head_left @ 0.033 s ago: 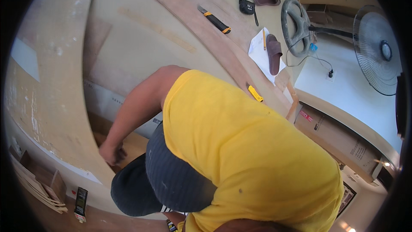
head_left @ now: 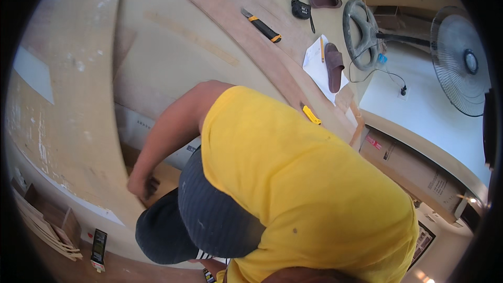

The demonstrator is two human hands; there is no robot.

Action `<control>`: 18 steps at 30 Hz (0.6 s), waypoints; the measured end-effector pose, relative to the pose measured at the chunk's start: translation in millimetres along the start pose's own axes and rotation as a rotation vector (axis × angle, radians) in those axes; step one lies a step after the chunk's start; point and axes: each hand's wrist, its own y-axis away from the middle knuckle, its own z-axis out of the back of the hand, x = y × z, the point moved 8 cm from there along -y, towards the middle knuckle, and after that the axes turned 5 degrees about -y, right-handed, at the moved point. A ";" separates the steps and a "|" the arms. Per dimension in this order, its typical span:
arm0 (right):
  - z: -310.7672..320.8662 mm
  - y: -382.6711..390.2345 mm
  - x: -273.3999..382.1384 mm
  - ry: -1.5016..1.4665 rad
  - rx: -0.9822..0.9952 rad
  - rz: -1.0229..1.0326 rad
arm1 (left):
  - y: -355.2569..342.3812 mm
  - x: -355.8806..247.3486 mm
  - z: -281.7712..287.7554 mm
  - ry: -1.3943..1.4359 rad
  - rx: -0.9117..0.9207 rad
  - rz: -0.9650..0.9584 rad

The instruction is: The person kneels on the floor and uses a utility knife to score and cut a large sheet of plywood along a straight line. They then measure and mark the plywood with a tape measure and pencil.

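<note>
Neither of my hands is in view. A person in a yellow shirt and a dark cap bends across the middle, head toward the lower left. That person's bare arm reaches down, and the hand is at the edge of a large, pale, scuffed board; its fingers are bent and partly hidden. Beyond the shoulder lie a black-and-yellow utility knife and a yellow utility knife. A small black-and-yellow item shows at the lower edge, too cut off to name.
A standing fan is at the right. Near its base lie a tape measure, two brown slippers, and white paper with a pencil. A long cardboard box sits at the right; thin wooden strips are lower left.
The large board's edge has shifted slightly to the right. The other person's hand has moved a little up and right with it.
</note>
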 end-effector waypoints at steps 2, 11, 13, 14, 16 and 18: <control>-9.5 -1.8 -30.3 0.783 0.029 -0.052 | -5.6 8.3 -6.2 0.098 0.073 0.050; 55.7 145.7 -130.6 0.649 -0.637 0.034 | -53.4 9.2 -44.7 0.549 0.431 0.302; 64.1 188.5 -137.1 0.283 -1.029 0.202 | -67.9 -10.9 -64.6 0.623 0.548 0.331; 66.3 205.6 -141.0 0.204 -1.176 0.242 | -77.2 -24.7 -74.4 0.653 0.604 0.324; 69.9 235.9 -157.3 0.050 -1.421 0.206 | -90.3 -55.3 -100.3 0.682 0.727 0.300; 73.9 252.8 -170.0 -0.012 -1.439 0.191 | -98.3 -84.2 -119.2 0.660 0.827 0.242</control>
